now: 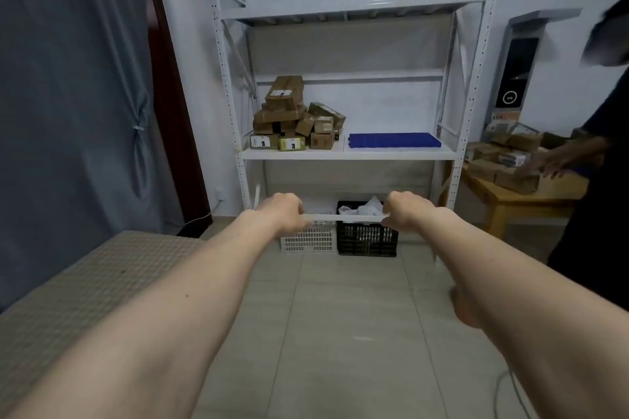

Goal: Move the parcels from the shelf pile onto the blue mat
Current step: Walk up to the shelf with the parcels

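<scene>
- The left hand and right hand reach forward, fingers curled, each pinching one end of a thin white strip.
- The parcels sit piled at the left of the far white shelf; their labels are too small to read.
- The blue mat lies bare just right of the pile.

Blue mat lies bare — parcel pile beside it.

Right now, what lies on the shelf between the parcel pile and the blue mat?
Nothing: the head view shows only a bare strip of white shelf board between the parcel pile and the blue mat.
</scene>
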